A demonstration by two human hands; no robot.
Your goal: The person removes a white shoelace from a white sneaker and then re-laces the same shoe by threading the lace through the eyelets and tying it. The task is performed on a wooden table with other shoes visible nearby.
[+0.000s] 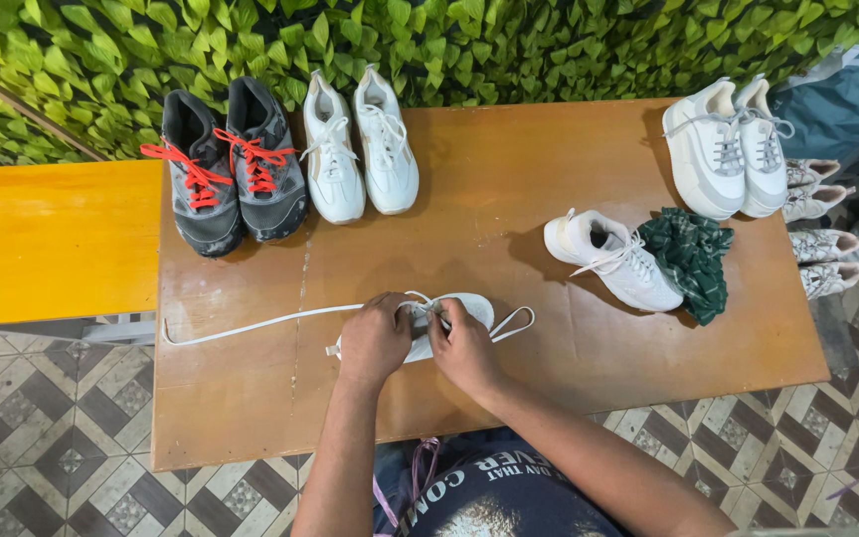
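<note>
Head camera looks down on a brown wooden table (549, 388) where two bare hands work on a white sneaker (464, 310). That shoe lies near the table's front edge, mostly hidden under the hands. Left hand (375, 338) is curled down over the shoe's near end, fingers closed on the shoe and its white lace (260, 323) — one long end of that lace runs far out to the left of this hand, across the table top. Right hand (464, 348) sits just beside the left one, almost touching it, fingers pinched shut on the lace at the top of the shoe, and a small loop of lace pokes out just to the right of it. Beyond the right hand, farther back and to the right, lies a second white sneaker (616, 261) touching a crumpled dark green cloth (693, 259). Well beyond the left hand, at the far edge, stand a grey pair with red laces (236, 174) and a white pair (362, 149) side by side. Another white and grey pair (733, 149) stands at the far right corner — well apart from both hands. Green leaves (449, 40) fill the wall behind the table.
</note>
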